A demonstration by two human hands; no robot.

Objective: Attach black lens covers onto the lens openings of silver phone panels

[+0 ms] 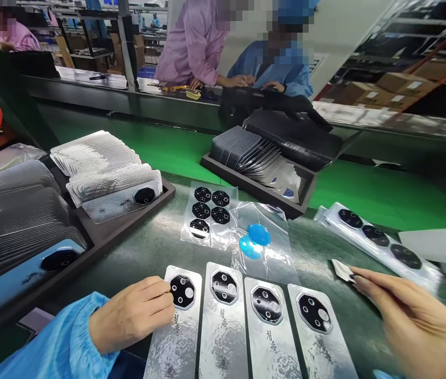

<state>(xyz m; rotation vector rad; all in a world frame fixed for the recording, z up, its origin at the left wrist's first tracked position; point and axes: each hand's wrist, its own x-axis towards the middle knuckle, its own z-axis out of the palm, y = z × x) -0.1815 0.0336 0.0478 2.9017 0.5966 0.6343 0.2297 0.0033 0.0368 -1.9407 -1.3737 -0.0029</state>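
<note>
Several silver phone back panels (pixel 223 337) lie side by side in a row in front of me, each with a black octagonal camera plate near its top. My left hand (pixel 134 313) has its fingers curled at the edge of the leftmost panel's camera plate (pixel 182 291); whatever its fingertips may pinch is hidden. Off to the right, my right hand (pixel 408 310) pinches a small white folded piece (pixel 342 271), cloth or paper, above the dark green table. Beyond the row, a clear sheet of black octagonal stickers (pixel 211 212) lies beside a plastic film (pixel 264 268) with blue round tabs (pixel 254 241).
Trays of stacked silver panels (pixel 104 158) and blue-grey panels (pixel 13 210) stand at left. A dark tray (pixel 260 195) holds more panels at the back. A clear-wrapped stack of black octagons (pixel 376 236) lies at right. Two people (pixel 270 63) work across the bench.
</note>
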